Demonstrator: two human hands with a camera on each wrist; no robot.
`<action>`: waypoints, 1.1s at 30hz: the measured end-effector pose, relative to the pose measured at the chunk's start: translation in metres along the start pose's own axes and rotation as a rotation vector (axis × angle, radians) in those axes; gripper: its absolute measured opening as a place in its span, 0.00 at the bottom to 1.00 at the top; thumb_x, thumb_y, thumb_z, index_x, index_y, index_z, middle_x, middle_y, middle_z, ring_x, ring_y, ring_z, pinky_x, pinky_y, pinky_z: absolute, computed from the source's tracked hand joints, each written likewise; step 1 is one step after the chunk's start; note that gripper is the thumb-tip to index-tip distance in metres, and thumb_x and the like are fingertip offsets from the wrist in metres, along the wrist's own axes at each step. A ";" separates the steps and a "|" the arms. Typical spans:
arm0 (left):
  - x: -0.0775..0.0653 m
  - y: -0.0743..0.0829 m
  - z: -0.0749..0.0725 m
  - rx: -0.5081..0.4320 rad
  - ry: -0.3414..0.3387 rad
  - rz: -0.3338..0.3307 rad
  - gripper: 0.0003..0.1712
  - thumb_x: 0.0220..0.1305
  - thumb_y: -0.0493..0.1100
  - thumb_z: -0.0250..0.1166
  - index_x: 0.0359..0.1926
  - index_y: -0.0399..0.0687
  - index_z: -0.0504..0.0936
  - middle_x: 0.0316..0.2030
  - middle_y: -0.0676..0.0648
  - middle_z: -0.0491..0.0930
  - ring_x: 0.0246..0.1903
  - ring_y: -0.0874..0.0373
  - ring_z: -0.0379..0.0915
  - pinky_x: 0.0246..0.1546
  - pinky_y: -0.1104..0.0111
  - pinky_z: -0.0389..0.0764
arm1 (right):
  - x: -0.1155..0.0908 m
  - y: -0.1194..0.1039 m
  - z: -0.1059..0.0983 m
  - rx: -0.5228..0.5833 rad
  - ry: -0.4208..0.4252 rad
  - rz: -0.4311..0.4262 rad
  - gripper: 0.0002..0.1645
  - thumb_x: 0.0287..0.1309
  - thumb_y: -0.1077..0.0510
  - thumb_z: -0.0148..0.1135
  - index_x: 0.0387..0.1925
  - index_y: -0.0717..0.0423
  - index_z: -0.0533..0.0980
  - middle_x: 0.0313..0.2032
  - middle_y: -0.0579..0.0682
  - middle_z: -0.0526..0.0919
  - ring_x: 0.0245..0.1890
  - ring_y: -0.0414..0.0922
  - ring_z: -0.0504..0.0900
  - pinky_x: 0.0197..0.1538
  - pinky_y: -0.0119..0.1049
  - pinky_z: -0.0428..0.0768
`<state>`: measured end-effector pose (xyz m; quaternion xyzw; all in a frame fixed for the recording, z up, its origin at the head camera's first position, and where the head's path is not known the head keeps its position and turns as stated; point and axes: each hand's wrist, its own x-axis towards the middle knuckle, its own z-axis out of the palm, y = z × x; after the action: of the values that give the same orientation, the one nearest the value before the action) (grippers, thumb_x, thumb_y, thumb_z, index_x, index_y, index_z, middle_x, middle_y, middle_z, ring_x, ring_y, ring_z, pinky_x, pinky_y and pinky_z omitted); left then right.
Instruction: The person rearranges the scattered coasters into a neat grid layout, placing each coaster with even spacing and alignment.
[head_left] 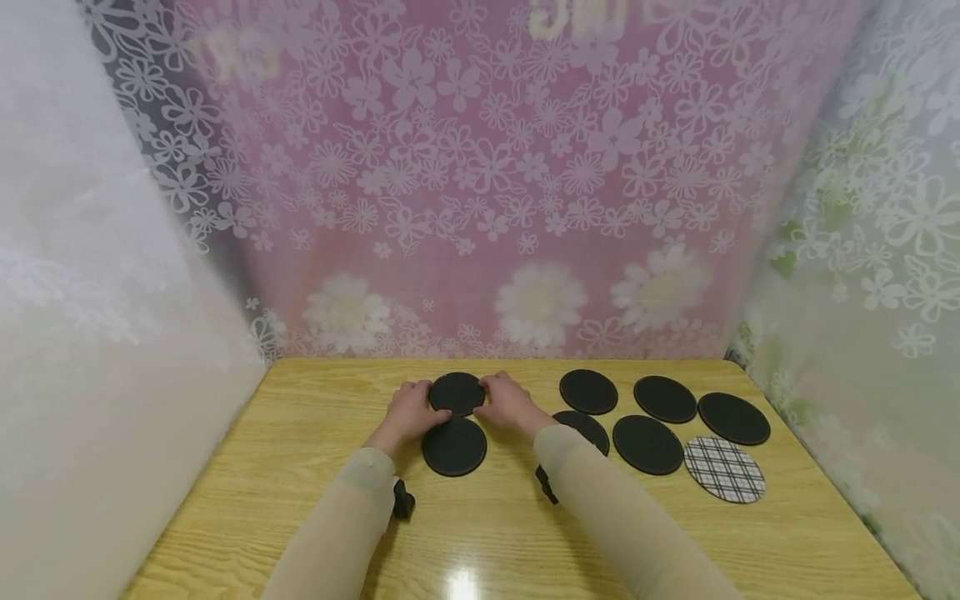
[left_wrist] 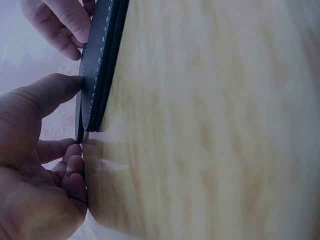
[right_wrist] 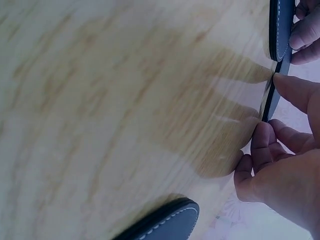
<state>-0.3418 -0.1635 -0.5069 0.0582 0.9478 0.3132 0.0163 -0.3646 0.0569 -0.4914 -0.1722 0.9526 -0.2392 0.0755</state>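
Observation:
Two round black coasters lie one behind the other in the middle of the table. My left hand (head_left: 408, 410) holds the left edge of the far coaster (head_left: 457, 393), its thumb at the near side. On the opposite edge, the fingers and thumb of my right hand (head_left: 512, 402) grip the same coaster. The near coaster (head_left: 454, 447) sits right against its front, just below my left thumb. White stitching runs along the rim of the near coaster (left_wrist: 100, 65) in the left wrist view, which also shows my curled left fingers (left_wrist: 75, 167) low against the table.
To the right stand two rows of coasters: black ones such as the back-row coaster (head_left: 588, 392) and front-row coaster (head_left: 648, 445), plus a white plaid coaster (head_left: 724, 469). My right forearm partly covers one black coaster (head_left: 583, 427). Floral curtains (head_left: 480, 183) surround the wooden table (head_left: 300, 442).

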 end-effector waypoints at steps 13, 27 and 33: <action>0.001 -0.002 0.001 -0.009 0.014 -0.009 0.42 0.69 0.51 0.79 0.74 0.31 0.75 0.66 0.28 0.75 0.67 0.30 0.70 0.68 0.39 0.73 | -0.002 -0.004 0.001 -0.004 0.017 -0.003 0.34 0.74 0.54 0.74 0.74 0.64 0.76 0.64 0.63 0.77 0.55 0.58 0.81 0.63 0.61 0.78; -0.001 0.003 -0.004 -0.028 -0.017 -0.009 0.50 0.71 0.54 0.77 0.79 0.28 0.67 0.70 0.25 0.70 0.72 0.28 0.66 0.71 0.38 0.70 | -0.005 0.017 -0.007 0.132 -0.022 -0.083 0.37 0.78 0.52 0.70 0.78 0.67 0.71 0.64 0.64 0.77 0.62 0.58 0.81 0.66 0.54 0.80; -0.009 0.011 -0.007 -0.056 0.012 -0.021 0.53 0.71 0.56 0.78 0.81 0.30 0.65 0.73 0.23 0.67 0.74 0.24 0.62 0.71 0.36 0.69 | -0.025 0.011 -0.022 0.068 0.027 -0.023 0.40 0.76 0.52 0.72 0.79 0.65 0.70 0.72 0.65 0.74 0.70 0.62 0.77 0.70 0.59 0.76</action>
<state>-0.3321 -0.1600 -0.4943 0.0459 0.9393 0.3397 0.0157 -0.3490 0.0848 -0.4764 -0.1772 0.9428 -0.2746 0.0655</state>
